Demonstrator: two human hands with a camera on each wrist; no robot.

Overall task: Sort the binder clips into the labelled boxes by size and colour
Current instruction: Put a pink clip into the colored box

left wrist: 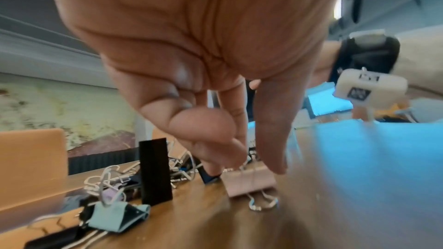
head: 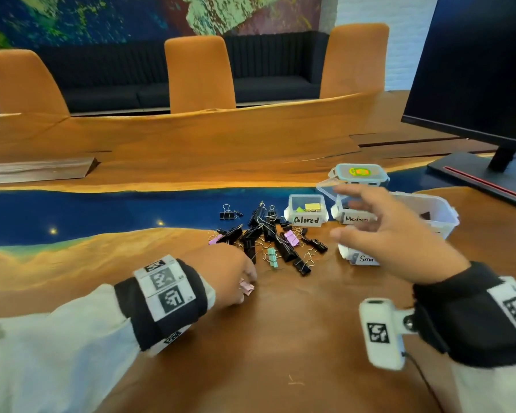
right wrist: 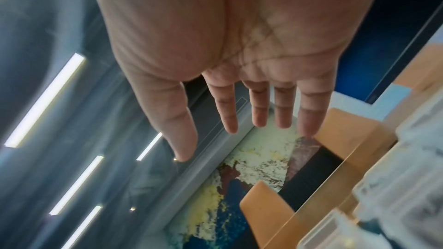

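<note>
From above, the left hand (head: pixel 231 271) hides most of a pink binder clip (head: pixel 247 288) lying on the wooden table (head: pixel 295 338), on the near side of the heap of black and coloured clips (head: pixel 268 234). Only the left wrist view shows the grasp: thumb and fingertips (left wrist: pixel 275 160) come down on the pink clip (left wrist: pixel 249 182) from both sides, pinching it where it rests, its wire handles pointing toward the camera. The right hand (head: pixel 390 234) is raised, flat and spread, holding nothing, its straight fingers (right wrist: pixel 227 113) clear in its own wrist view. It hovers right of the heap, over the boxes marked "Medium" (head: pixel 355 217) and "Sma…" (head: pixel 364 257); the "Colored" box (head: pixel 306 219) stands just behind the heap.
</note>
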